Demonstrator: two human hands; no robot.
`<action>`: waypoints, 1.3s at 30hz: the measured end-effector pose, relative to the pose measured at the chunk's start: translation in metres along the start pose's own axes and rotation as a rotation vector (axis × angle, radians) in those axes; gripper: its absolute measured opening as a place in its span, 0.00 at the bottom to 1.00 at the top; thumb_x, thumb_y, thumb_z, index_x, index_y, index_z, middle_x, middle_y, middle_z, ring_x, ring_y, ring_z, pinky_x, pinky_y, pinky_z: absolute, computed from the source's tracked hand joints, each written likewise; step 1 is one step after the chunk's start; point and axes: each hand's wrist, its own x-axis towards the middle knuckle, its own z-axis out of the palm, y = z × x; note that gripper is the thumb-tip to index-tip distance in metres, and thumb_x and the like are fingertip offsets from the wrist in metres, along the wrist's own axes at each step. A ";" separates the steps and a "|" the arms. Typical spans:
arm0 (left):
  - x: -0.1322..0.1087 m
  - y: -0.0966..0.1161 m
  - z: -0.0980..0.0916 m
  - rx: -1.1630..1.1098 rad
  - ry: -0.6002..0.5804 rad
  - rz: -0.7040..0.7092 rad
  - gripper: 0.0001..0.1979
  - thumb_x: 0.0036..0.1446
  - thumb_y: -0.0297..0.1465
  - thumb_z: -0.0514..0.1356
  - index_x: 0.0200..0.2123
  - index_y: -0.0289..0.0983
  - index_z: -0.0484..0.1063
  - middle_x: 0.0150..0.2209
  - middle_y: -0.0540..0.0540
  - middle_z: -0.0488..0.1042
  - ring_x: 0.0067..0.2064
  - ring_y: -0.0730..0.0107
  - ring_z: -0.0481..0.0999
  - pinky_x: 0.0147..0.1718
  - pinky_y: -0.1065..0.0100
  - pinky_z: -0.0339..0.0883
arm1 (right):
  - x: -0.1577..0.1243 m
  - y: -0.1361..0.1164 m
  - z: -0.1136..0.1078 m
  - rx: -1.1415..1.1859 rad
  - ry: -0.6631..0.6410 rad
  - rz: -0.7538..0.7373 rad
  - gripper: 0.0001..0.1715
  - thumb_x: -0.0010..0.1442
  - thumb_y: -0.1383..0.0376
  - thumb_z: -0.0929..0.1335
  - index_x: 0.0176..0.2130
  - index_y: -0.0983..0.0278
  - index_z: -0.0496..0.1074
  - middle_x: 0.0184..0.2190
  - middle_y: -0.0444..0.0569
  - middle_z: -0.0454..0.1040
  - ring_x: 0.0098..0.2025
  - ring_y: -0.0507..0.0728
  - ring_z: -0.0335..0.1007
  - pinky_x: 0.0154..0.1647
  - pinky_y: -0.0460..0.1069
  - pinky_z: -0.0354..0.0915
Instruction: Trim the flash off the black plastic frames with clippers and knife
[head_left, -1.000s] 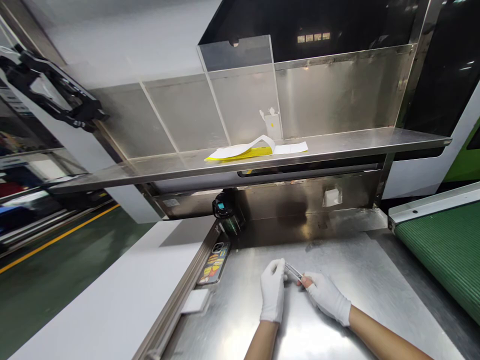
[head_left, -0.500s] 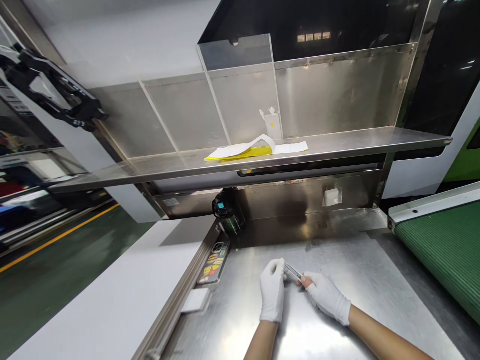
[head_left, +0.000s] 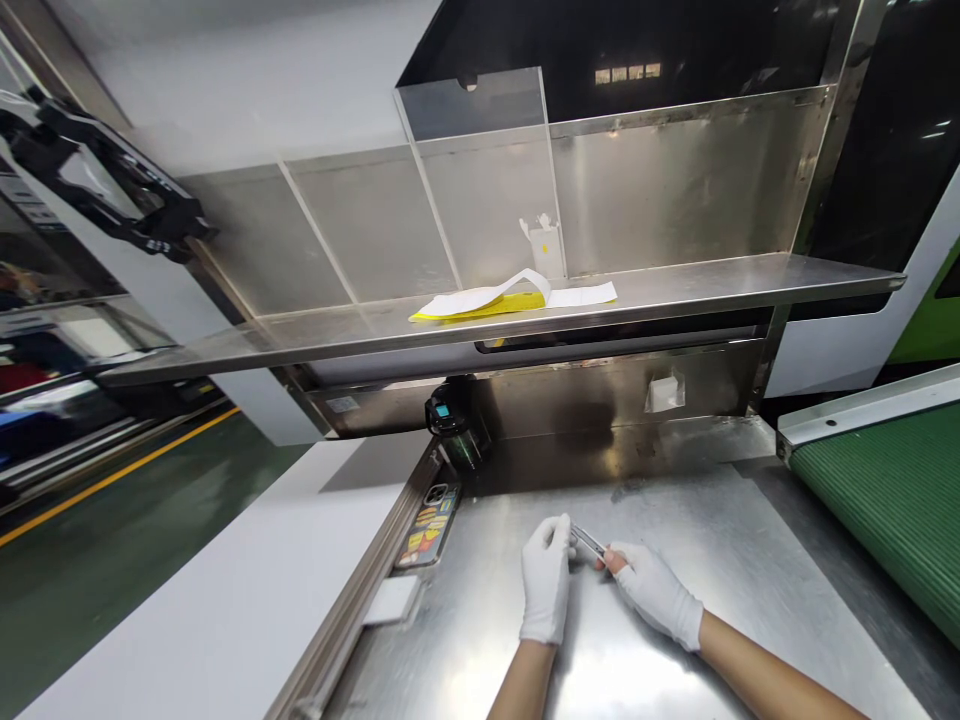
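My right hand (head_left: pixel 651 590), in a white glove with bare thumb and fingertip, grips a slim silver utility knife (head_left: pixel 589 541) with a dark slot along its length. The knife slants up and left to the fingers of my left hand (head_left: pixel 546 580). That hand is gloved too and closed in a pinch; whatever lies between its fingertips is too small to make out. Both hands are held over the steel tabletop (head_left: pixel 480 640). A phone in a colourful case (head_left: pixel 430 527) lies to the left, with a small white block (head_left: pixel 391 600) nearer me.
A dark bottle-like object (head_left: pixel 457 430) with a small lit display stands at the table's back left. Above runs a steel shelf (head_left: pixel 697 290) bearing white and yellow paper (head_left: pixel 487 302). At right is a green conveyor belt (head_left: pixel 892 500); at left, a white panel (head_left: pixel 247 590).
Almost nothing differs. Both hands and the knife have shifted very slightly, with the same grip.
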 end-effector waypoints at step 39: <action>-0.009 0.015 0.008 -0.099 -0.012 -0.091 0.42 0.38 0.70 0.67 0.22 0.35 0.61 0.21 0.47 0.62 0.25 0.72 0.62 0.26 0.68 0.58 | 0.000 0.007 0.003 -0.007 0.004 0.055 0.37 0.76 0.41 0.59 0.37 0.67 0.77 0.30 0.53 0.75 0.34 0.66 0.72 0.35 0.52 0.62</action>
